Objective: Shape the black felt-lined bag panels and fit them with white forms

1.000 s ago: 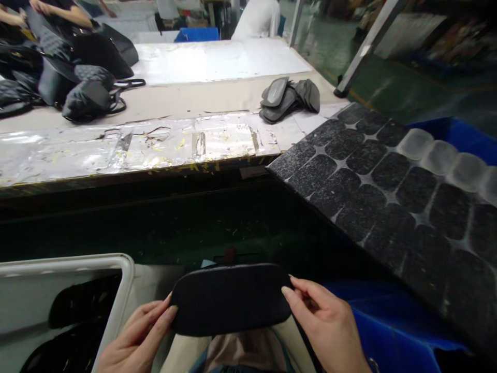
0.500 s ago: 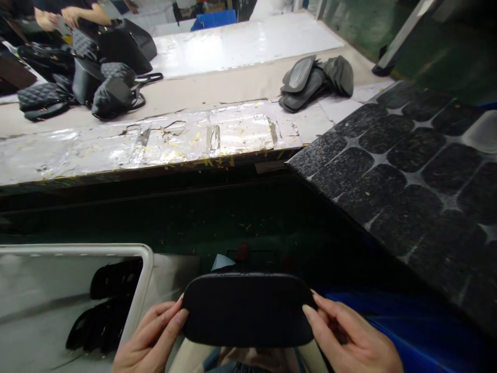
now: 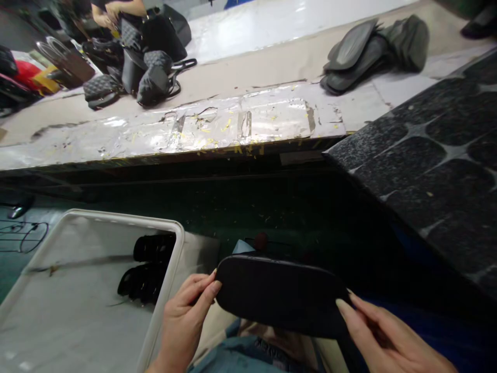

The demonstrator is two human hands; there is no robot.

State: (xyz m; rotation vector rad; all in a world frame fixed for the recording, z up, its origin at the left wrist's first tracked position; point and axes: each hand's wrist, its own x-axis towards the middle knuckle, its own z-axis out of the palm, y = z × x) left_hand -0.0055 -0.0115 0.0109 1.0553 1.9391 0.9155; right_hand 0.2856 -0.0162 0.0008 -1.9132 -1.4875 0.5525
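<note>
Holding a black round-ended panel (image 3: 279, 294) between five and six o'clock, above the lap (image 3: 209, 327): left hand (image 3: 186, 313) pinches its nine-o'clock end, right hand (image 3: 388, 334) the end between its three and four, each closed on the edge. White plastic bin (image 3: 77, 311) at eight o'clock, black pieces (image 3: 144, 281) inside near its three-o'clock wall. Worktable (image 3: 240, 70) across twelve, dark handbags (image 3: 155, 77) toward eleven, heaped grey rounded pads (image 3: 355, 46) near two.

- Right hand (image 3: 388, 331), past four o'clock — lower part cut off.
- White bin (image 3: 164, 292), eight o'clock — lower part cut off.
- Co-worker (image 3: 134, 7), towards eleven o'clock: cut by top edge.
</note>
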